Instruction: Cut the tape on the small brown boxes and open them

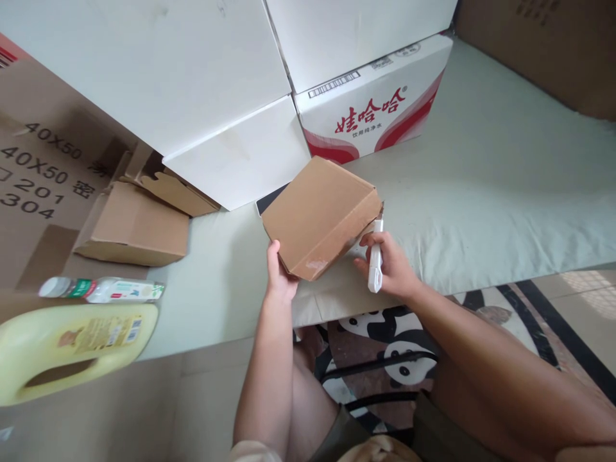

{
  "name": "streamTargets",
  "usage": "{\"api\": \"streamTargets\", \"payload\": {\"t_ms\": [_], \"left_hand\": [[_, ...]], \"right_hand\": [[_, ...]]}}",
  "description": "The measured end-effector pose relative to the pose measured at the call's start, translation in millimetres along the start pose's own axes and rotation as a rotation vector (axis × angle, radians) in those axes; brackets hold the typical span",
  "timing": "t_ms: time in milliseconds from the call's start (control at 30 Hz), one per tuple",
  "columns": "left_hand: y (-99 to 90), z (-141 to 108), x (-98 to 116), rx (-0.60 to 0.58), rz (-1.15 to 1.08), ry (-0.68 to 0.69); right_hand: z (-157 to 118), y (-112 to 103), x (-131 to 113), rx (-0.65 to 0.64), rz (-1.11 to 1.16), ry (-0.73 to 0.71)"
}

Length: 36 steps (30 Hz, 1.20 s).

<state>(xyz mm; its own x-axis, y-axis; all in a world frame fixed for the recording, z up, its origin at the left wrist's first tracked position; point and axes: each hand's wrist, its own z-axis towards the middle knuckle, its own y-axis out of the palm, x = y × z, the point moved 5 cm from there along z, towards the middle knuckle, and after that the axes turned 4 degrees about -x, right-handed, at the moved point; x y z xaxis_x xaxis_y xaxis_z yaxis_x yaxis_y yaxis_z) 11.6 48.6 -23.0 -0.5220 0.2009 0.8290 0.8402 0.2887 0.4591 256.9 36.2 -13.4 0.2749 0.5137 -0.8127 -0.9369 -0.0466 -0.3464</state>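
A flat brown cardboard box [320, 215] is held tilted above the pale green cloth. My left hand [280, 273] grips its near left corner, thumb on top and the other fingers hidden beneath. In my right hand [389, 260] is a white utility knife [376, 260], its blade end pointing away from me. The blade end meets the box's right corner, where the cardboard edge looks torn. A shiny patch, perhaps tape, shows on the box's near side. Part of a dark flat item [269, 199] shows behind the box.
White cartons [231, 154] and a red-and-white carton [370, 115] stand at the back. Small brown boxes [139, 224], a plastic bottle [115, 290] and a yellow jug [81, 346] are at left. The cloth-covered surface [481, 192] ends in front of my legs.
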Motion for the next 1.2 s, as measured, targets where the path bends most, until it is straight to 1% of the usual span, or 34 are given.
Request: {"api": "streamTargets", "payload": {"t_ms": [133, 267, 467, 567, 833, 1067, 1200], "left_hand": [[-2.0, 1.4, -0.8, -0.009, -0.004, 0.001], [2.0, 0.0, -0.3, -0.013, -0.004, 0.002], [5.1, -2.2, -0.7, 0.052, -0.012, -0.033], [5.2, -2.1, -0.7, 0.059, -0.006, -0.021], [6.8, -2.5, 0.5, 0.033, 0.003, 0.008], [6.1, -2.8, 0.5, 0.083, -0.030, -0.011], [4.3, -2.2, 0.4, 0.094, -0.034, 0.000]], "right_hand": [[0.8, -0.1, -0.2, -0.008, 0.006, 0.021], [0.4, 0.7, 1.3, -0.019, 0.026, 0.038], [-0.7, 0.1, 1.3, 0.001, 0.033, -0.007], [-0.9, 1.3, 2.6, -0.007, 0.060, 0.005], [-1.0, 1.7, 4.6, -0.033, 0.096, 0.045], [-0.6, 0.9, 2.0, -0.029, 0.094, 0.011], [-1.0, 0.0, -0.1, -0.025, 0.047, -0.024]]}}
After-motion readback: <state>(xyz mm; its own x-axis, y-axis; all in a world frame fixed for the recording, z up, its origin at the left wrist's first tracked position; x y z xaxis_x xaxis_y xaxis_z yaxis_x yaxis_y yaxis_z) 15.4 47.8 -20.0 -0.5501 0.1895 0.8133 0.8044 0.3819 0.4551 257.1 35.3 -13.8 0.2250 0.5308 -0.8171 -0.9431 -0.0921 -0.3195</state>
